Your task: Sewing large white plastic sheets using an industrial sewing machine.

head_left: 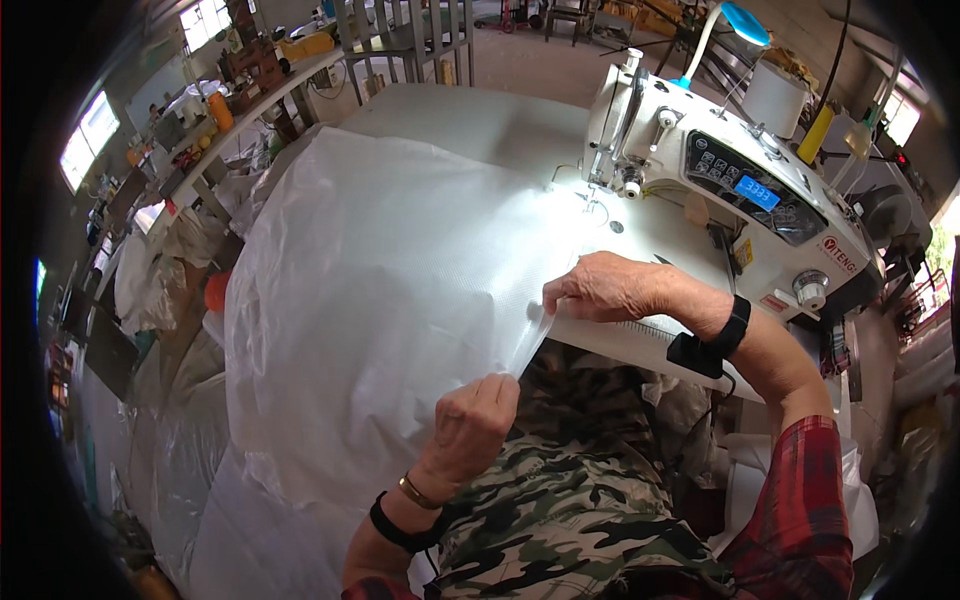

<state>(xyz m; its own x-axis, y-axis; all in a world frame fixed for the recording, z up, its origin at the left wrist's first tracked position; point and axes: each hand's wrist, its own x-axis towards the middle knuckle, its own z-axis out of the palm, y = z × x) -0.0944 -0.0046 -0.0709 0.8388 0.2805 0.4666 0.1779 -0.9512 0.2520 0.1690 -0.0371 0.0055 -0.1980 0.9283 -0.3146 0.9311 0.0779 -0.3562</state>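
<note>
A large sheet of white translucent woven fabric lies spread over the sewing table and hangs off its left side. My left hand is closed on the fabric's near edge, close to my body. My right hand pinches the same edge farther up, near the table's front rim, and the edge is stretched between the two hands. A white industrial sewing machine stands beyond my right hand, its needle area lit by a lamp. The fabric reaches toward the needle.
A white thread cone and a yellow one stand behind the machine. A blue-headed lamp hangs over it. Cluttered workbenches run along the left. More white material is heaped on the floor at left.
</note>
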